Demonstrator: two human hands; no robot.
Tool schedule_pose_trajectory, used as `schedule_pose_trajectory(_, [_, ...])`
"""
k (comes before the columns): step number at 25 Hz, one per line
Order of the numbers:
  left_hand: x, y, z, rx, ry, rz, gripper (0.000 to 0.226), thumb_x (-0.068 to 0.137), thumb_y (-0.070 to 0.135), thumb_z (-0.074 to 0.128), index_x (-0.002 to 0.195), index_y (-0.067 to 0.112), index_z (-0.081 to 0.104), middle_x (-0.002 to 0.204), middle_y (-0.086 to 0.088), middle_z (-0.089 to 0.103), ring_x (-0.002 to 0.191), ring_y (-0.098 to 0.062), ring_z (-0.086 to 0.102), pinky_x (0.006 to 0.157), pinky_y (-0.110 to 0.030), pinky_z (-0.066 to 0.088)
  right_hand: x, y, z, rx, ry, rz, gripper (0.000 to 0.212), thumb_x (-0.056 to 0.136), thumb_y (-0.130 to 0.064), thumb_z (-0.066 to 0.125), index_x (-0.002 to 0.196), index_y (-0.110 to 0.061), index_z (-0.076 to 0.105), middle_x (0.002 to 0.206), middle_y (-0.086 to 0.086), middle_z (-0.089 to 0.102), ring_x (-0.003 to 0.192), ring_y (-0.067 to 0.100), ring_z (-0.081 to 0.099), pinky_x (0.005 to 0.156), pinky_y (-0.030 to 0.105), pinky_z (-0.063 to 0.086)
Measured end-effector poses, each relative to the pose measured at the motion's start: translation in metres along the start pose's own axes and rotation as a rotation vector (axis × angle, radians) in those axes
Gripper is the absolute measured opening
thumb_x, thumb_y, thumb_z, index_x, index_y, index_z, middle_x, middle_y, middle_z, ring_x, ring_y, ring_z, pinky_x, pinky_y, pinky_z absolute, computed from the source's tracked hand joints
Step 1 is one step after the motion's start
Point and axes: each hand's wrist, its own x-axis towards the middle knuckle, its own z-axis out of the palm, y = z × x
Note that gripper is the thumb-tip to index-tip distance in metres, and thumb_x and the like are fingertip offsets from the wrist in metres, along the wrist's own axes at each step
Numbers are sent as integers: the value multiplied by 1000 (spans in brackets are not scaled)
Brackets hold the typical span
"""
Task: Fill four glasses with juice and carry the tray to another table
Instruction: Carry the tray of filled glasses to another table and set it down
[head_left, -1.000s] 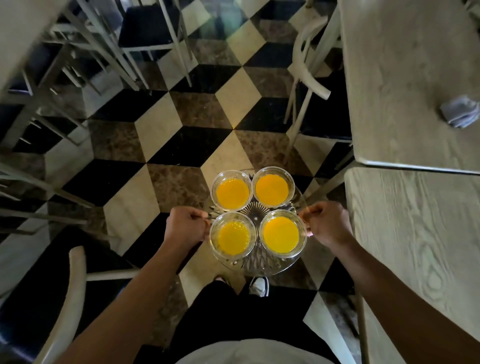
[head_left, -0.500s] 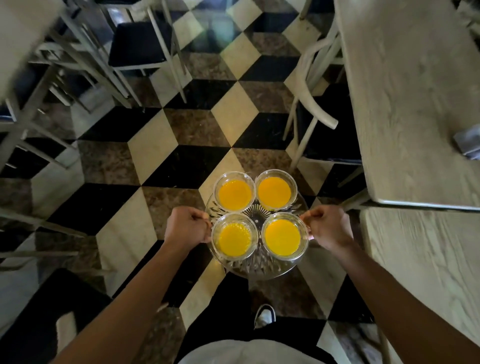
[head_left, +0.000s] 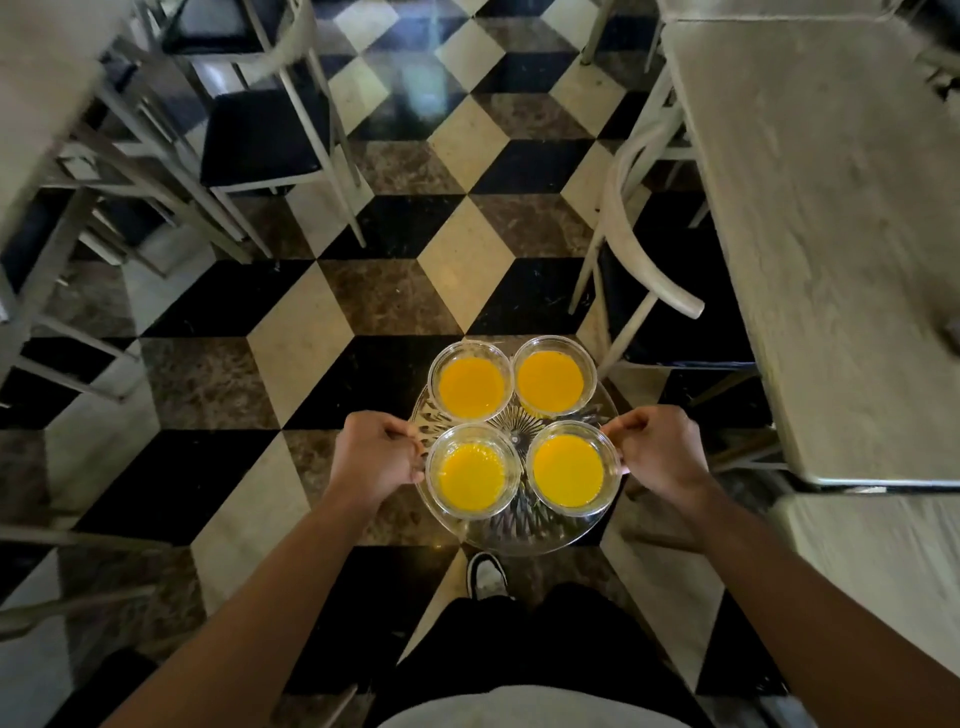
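A checkered floor (head_left: 322, 332) of black, cream and brown marble tiles fills the middle of the frame. A pale wooden bench (head_left: 831, 218) runs down the right side, with another bench (head_left: 36, 104) at the upper left edge. A white chair (head_left: 644, 249) with a dark seat stands tucked beside the right bench, and a second chair (head_left: 265, 130) sits at the upper left.

At lower centre, a round clear glass tray (head_left: 524, 535) is held in the air above the floor. The left hand (head_left: 374, 457) has its fingers clenched around the tray's left rim; the right hand (head_left: 660, 452) has its fingers clenched on the right rim.

Four glasses stand on the tray in a close square, each holding orange juice: upper left glass (head_left: 471, 382), upper right glass (head_left: 551, 378), lower left glass (head_left: 471, 472), lower right glass (head_left: 570, 468). A shoe (head_left: 485, 574) shows just below the tray.
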Motion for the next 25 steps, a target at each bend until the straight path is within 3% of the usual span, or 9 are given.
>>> schedule_pose_trajectory(7, [56,35,-7,2,5,-22,18,88,-13,65,85,3,73,79,-19,75,73,-32,77,63,-38,67,50,-40,10,2,-2,26,16,91,-3,64,84,-5,79,65,-1,70,42,-12,59,36,3,38])
schedule_pose_trajectory(14, [128,73,-2,-4,21,-69,20,85,-13,68,81,6,73,76,-19,75,68,-34,76,68,-52,67,127,-81,15,-11,-40,36,16,92,-5,65,84,-7,78,65,-4,70,42,-11,60,36,3,39])
schedule_pose_trajectory(19, [177,117,3,18,66,-76,21,87,-11,66,78,7,73,79,-20,75,70,-35,77,68,-52,67,192,-119,15,-19,-65,9,15,94,-6,65,87,-7,78,67,-9,70,43,-12,61,36,3,39])
schedule_pose_trajectory(25, [231,180,8,-19,116,-109,16,88,-10,70,80,4,72,80,-20,74,67,-29,75,54,-33,62,266,-175,6,-38,-94,-22,20,95,-6,61,80,-11,75,67,-6,70,50,-1,65,36,6,41])
